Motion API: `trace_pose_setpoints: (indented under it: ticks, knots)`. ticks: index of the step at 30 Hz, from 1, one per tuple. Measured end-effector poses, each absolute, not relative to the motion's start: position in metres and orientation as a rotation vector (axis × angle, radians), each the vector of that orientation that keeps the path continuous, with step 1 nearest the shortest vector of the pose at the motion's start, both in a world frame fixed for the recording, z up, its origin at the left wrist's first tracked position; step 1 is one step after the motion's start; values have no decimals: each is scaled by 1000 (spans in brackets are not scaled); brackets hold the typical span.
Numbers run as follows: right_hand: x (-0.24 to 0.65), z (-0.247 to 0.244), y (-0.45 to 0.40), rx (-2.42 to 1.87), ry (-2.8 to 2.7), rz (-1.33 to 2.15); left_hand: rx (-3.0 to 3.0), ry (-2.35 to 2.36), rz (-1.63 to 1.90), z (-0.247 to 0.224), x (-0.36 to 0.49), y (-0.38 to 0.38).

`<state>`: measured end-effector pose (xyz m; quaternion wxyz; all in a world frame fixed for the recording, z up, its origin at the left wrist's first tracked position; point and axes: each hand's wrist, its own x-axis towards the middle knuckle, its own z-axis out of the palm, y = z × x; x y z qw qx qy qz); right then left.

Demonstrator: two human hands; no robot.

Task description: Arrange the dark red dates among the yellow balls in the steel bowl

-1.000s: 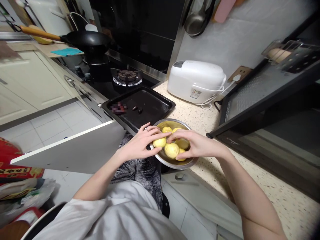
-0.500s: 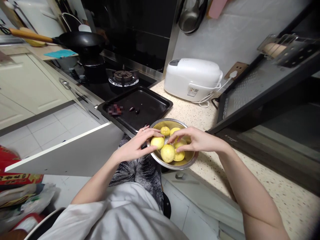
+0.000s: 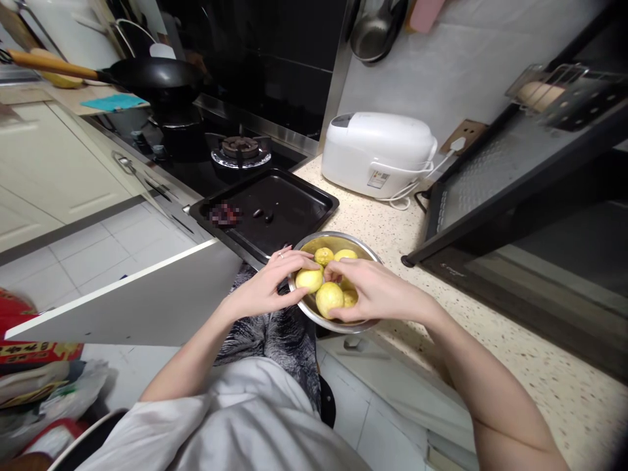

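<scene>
A round metal bowl [image 3: 371, 247] at the counter edge contains several round yellow fruits, their exact kind unclear. My left hand [image 3: 267, 282] reaches over the bowl's left rim, thumb and fingers around the leftmost yellow fruit [image 3: 309, 281]. From the right, my right hand [image 3: 380, 291] curls its fingers and thumb around the front yellow fruit [image 3: 329, 299]. That hand covers part of the fruits on the right side. Toward the back of the bowl, a smaller yellow fruit [image 3: 324, 256] shows uncovered.
A black baking tray [image 3: 294, 203] with a few dark pieces lies beyond the bowl. Behind stands a white rice cooker [image 3: 377, 154]. A wok [image 3: 154, 73] rests on the stove's far burner. A black oven [image 3: 520, 261] is at right; a cabinet door [image 3: 147, 294] hangs open at left.
My right hand has shifted left and down, from the fruits on the right to the front fruit, its fingers closing around it. The left hand stays at the leftmost fruit.
</scene>
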<state>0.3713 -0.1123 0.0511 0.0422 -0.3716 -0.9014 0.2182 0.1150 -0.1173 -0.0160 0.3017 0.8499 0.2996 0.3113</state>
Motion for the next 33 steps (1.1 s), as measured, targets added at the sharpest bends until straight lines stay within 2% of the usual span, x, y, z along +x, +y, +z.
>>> trace_pose_setpoints:
  ticks: [12,18,24,33]
  knots:
    - [389,52,-91,-1031,-2541,1117,2319,777,788,-12,117,-117]
    - [394,46,-82,-1096,-2440,1087,2337,778,763,-9,119,-120]
    - [394,43,-80,-1135,-2482,809,2358,784,748,-10,120,-122]
    - [389,43,-88,-1129,-2603,696,2200,781,894,-14,123,-125]
